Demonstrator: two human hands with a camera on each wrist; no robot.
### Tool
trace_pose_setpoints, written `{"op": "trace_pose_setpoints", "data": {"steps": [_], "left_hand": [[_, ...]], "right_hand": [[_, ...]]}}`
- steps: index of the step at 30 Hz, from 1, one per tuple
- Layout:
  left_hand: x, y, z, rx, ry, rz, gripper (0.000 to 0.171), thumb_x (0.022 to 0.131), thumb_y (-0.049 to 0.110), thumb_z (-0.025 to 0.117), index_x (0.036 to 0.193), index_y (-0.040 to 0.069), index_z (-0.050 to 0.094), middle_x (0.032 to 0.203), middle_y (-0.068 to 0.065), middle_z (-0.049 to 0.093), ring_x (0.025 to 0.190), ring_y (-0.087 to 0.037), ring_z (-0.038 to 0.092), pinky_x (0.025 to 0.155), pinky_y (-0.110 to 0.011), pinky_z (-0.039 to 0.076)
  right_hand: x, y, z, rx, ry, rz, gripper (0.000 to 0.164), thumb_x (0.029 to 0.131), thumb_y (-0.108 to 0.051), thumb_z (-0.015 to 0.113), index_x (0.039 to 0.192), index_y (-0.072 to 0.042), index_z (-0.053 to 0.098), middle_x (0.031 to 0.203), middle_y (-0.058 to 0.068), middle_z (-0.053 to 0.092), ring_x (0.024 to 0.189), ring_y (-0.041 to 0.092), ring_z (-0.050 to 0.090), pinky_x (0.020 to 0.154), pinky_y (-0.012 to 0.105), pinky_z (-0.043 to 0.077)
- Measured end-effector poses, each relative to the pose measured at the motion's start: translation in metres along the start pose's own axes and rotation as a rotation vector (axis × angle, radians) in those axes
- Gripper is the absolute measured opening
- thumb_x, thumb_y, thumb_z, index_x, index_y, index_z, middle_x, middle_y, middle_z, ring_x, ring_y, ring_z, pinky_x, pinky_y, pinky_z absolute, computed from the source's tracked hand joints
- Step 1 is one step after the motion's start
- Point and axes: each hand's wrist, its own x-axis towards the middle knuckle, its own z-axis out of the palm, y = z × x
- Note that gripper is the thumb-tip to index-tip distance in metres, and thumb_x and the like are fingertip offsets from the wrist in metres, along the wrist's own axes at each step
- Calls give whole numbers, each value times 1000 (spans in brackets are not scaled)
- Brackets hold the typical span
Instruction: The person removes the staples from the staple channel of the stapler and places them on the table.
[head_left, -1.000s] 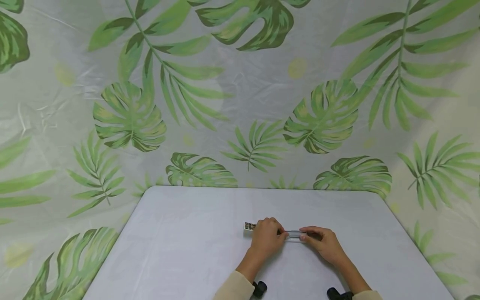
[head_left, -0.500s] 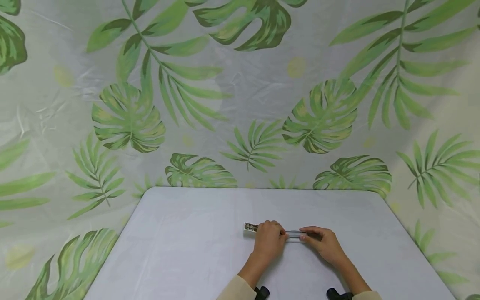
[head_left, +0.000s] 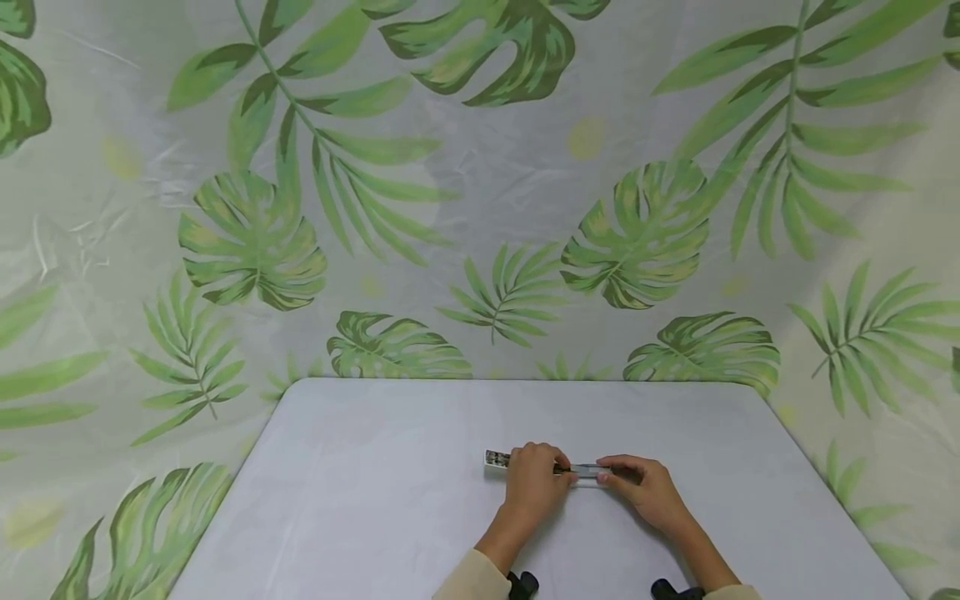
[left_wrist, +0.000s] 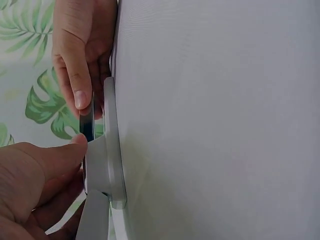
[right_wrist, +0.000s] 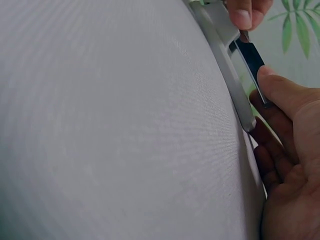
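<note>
A white stapler (head_left: pixel 495 468) lies across the table with its cover swung back to the left; a black-and-white patterned part shows at that end. Its long base (left_wrist: pixel 115 145) lies along the tabletop, below the metal staple channel (right_wrist: pixel 251 57). My left hand (head_left: pixel 534 483) curls over the stapler's middle, thumb and fingertips pinching at the inner end of the channel. A small dark sliver shows beneath those fingertips in the right wrist view; what it is I cannot tell. From the right, my right hand (head_left: pixel 648 490) pinches the channel's front end between thumb and fingers.
The white table (head_left: pixel 375 467) has rounded far corners. Behind it hangs a leaf-patterned cloth (head_left: pixel 510 192). Black wrist mounts (head_left: pixel 523 585) sit at the sleeve cuffs.
My left hand has shifted slightly right along the stapler and its fingers have changed position a little. My right hand keeps its hold; the head view has drifted slightly.
</note>
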Motion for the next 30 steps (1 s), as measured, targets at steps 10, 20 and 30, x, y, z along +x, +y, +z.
{"op": "trace_pose_setpoints", "data": {"steps": [10,20,30], "left_hand": [[9,0,-3,63,-26,50,16,79,37,89,88,28,80,83,15,76,74,-7,68,62,-25,44],[18,3,-9,221,-157,189,11,87,36,83,93,27,82,81,12,71,76,-7,67,63,-29,51],[18,-4,-7,47,-176,172,11,88,30,83,96,23,83,86,12,74,75,-2,64,64,-20,50]], "right_hand": [[0,-1,0,-4,-9,14,23,89,-34,82,110,-24,80,111,-4,78,101,0,67,89,24,54],[1,-3,-1,16,-17,-3,25,90,-32,81,112,-21,80,111,-5,78,105,1,67,92,24,54],[0,-1,-2,11,-18,-14,22,91,-34,80,112,-25,79,110,-8,78,105,2,67,92,25,55]]}}
